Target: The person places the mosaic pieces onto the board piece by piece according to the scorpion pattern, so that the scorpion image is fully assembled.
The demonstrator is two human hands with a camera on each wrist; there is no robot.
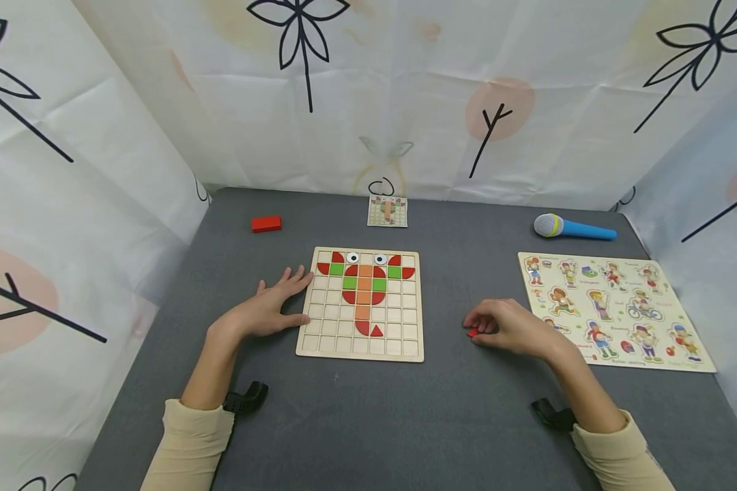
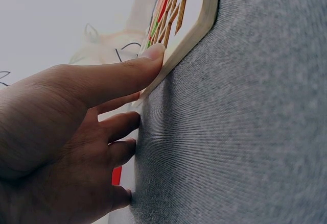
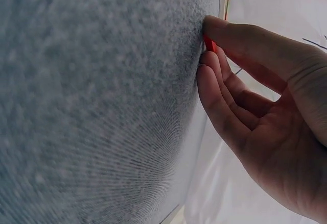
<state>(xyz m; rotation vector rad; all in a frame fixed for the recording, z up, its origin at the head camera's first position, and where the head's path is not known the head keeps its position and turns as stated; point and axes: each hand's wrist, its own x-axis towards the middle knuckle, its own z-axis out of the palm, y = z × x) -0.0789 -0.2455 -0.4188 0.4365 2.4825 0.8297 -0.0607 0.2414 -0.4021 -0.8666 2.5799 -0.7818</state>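
Note:
A wooden grid board [image 1: 330, 334] lies mid-table, with red, green and orange tiles and two eye pieces set in its squares. At the board's left edge, my left hand [image 1: 269, 307] rests with fingers spread. The thumb [image 2: 127, 76] touches the board's rim in the left wrist view. To the right of the board, my right hand [image 1: 508, 327] pinches a small red tile [image 1: 472, 333] close over the table. Between thumb and fingertips in the right wrist view, only part of the red tile [image 3: 210, 44] shows.
Behind the board stands a small pattern card [image 1: 387, 212]. A red block [image 1: 266, 224] lies at the back left. On the right are a blue toy microphone [image 1: 580, 229] and a picture puzzle board [image 1: 657, 324], partly behind my right hand. White printed cloth [image 1: 405, 123] encloses the table's back and sides.

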